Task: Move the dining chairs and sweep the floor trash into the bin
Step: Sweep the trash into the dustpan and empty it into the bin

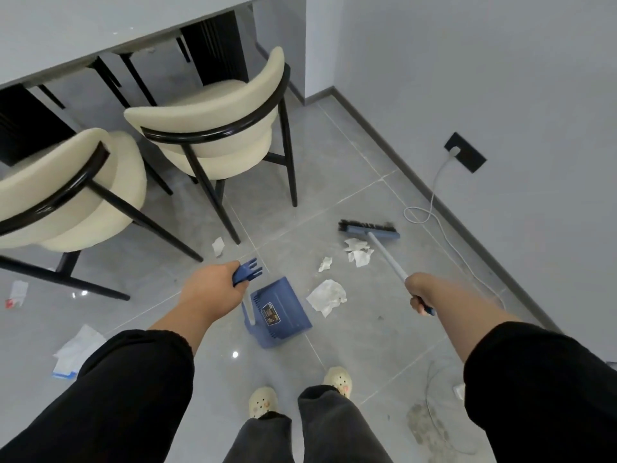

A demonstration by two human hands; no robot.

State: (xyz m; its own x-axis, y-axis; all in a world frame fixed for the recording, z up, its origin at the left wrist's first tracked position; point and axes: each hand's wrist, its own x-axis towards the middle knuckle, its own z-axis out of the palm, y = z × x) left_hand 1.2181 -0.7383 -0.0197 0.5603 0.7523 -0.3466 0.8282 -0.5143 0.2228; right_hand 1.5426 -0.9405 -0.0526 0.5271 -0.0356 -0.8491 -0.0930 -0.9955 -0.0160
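My left hand (pixel 213 289) grips the blue comb-topped handle of the blue dustpan (pixel 282 312), which stands on the grey tile floor in front of my feet. My right hand (pixel 421 292) grips the pale handle of the broom (pixel 369 230); its blue head with black bristles rests on the floor beyond a crumpled white tissue pile (pixel 359 250). More tissues lie between broom and dustpan: a small scrap (pixel 325 264) and a larger wad (pixel 327 295). Two cream dining chairs with black frames, one on the left (pixel 63 195) and one further back (pixel 213 128), stand by the table.
The grey table (pixel 100 31) fills the upper left. Other scraps lie by the chair leg (pixel 218 246), at far left (pixel 15 294) and by my left sleeve (pixel 78 350). A white cable (pixel 430 208) runs from a black wall socket (pixel 465 152) along the right wall.
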